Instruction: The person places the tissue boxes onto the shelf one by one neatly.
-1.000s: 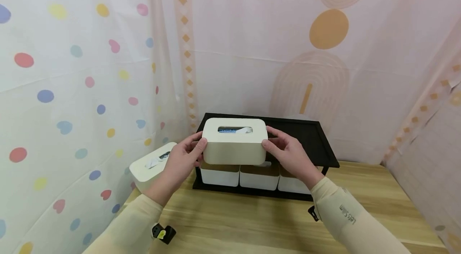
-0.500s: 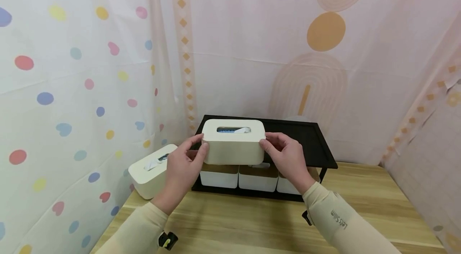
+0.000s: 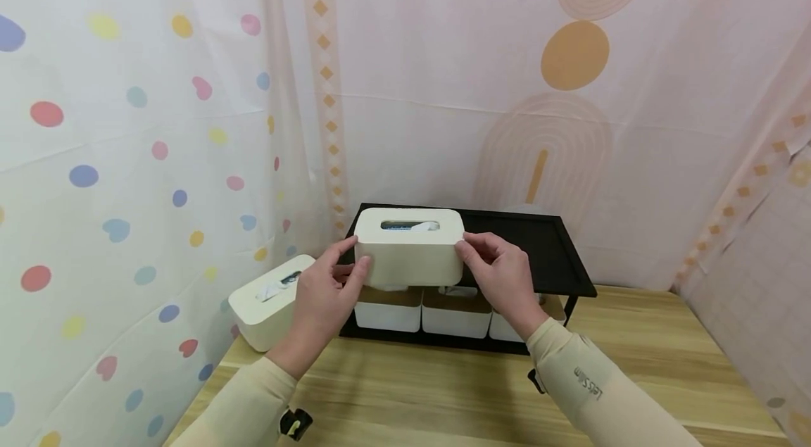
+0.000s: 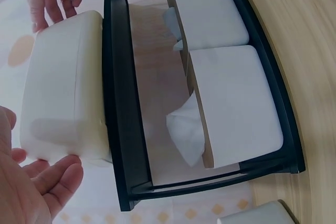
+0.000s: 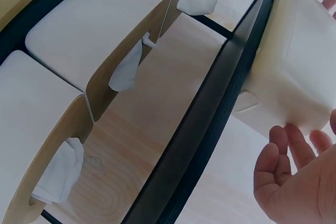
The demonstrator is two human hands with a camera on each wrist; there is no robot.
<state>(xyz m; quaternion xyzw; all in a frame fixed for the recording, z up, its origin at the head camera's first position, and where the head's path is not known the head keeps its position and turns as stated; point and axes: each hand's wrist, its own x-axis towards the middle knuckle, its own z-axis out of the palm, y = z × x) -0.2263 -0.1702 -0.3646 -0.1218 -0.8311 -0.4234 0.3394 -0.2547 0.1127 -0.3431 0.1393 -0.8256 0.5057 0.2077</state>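
The head view looks forward and down from the person's side of the table (image 3: pixel 412 391), farthest back, and takes in the whole shelf (image 3: pixel 532 246), the box (image 3: pixel 410 265) and the curtain (image 3: pixel 431 144) behind. The left wrist view is much closer and lower, facing the shelf's front from its left part and turned sideways, table along the right edge. The right wrist view, equally near, faces in from the right, tilted so the table fills the upper-left corner. Both wrist views share the box, the left hand (image 3: pixel 324 296), the right hand (image 3: pixel 505 276) and the lower boxes (image 3: pixel 455 322); the head view shows these too.
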